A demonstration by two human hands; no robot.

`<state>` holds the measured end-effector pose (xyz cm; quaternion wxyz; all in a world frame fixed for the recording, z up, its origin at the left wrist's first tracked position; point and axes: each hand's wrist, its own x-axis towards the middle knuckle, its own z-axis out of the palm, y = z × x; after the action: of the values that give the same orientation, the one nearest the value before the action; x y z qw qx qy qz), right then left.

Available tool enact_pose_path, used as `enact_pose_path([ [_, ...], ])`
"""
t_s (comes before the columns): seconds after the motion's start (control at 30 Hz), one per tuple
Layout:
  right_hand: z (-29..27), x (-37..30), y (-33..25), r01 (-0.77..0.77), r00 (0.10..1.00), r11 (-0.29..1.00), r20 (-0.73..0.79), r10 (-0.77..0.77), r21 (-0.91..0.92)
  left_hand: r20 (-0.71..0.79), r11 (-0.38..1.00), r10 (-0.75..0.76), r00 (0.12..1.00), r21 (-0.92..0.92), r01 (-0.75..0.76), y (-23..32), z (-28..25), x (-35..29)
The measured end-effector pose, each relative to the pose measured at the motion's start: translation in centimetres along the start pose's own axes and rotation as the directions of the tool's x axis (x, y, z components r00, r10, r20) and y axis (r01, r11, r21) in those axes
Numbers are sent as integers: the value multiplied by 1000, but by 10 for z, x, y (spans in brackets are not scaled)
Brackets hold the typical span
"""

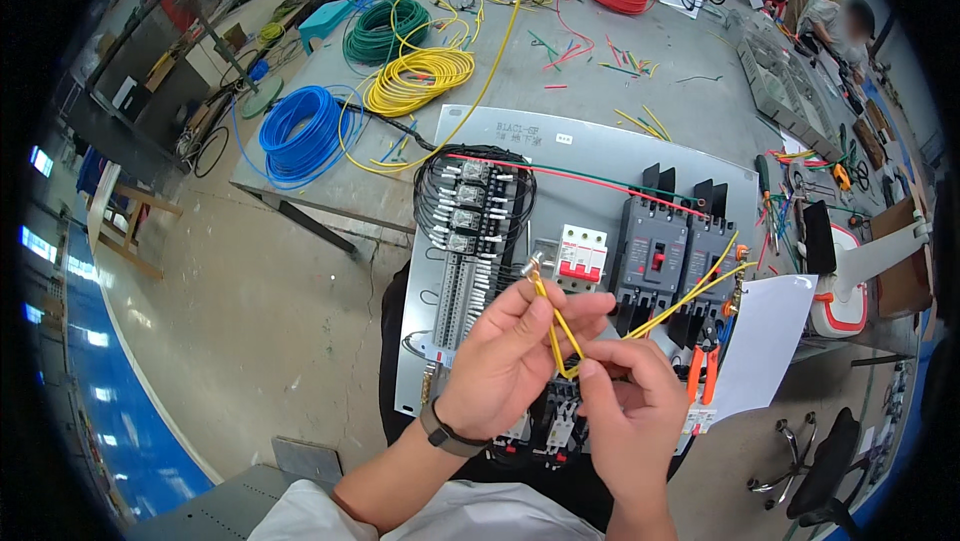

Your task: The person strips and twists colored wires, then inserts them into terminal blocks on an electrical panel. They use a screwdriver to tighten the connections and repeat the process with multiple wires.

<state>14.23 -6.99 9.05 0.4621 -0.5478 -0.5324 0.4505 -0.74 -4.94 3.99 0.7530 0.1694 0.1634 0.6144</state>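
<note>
My left hand (500, 366) pinches a yellow wire (570, 335) just below a shiny metal piece (534, 265), which looks like a bolt or terminal. The wire folds back in a narrow loop. Lower on that loop, my right hand (635, 403) grips the wire between thumb and fingers, and long yellow ends run up to the right. Both hands are above a metal mounting panel (590, 153). Beyond my fingers sits a white breaker with red levers (581, 257). Two dark moulded-case breakers (654, 253) stand to its right. Part of the lower components is hidden by my hands.
Left of the breakers runs a terminal strip (456, 303) below relays (468, 206) with bundled black wires. Orange-handled pliers (703, 373) lie right of my hands. Blue (300, 136), yellow (418, 79), green and red wire coils rest on the grey table (690, 91). Another person sits far right.
</note>
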Motion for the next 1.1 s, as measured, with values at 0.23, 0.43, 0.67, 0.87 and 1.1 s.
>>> enact_pose_path([
  [0.23, -21, -13, 14, -297, 951, 946, 128, 281, 131, 24, 1000, -8, 1000, -15, 8, -1, -1, 1],
  [0.43, -14, -23, 24, -316, 949, 900, 124, 291, 302, 57, 996, -19, 998, -88, 24, -7, 0, -3],
  [0.67, -8, -23, 19, -329, 944, 875, 147, 296, 354, 87, 995, -13, 996, -95, 21, -9, 0, -4],
  [0.87, -7, -21, 21, -406, 914, 841, 183, 363, 357, 79, 993, -5, 997, -114, 14, -11, -5, -7],
  [1.1, -5, -18, 28, -451, 892, 808, 217, 396, 379, -23, 992, -41, 999, -116, 38, -7, 0, -7],
])
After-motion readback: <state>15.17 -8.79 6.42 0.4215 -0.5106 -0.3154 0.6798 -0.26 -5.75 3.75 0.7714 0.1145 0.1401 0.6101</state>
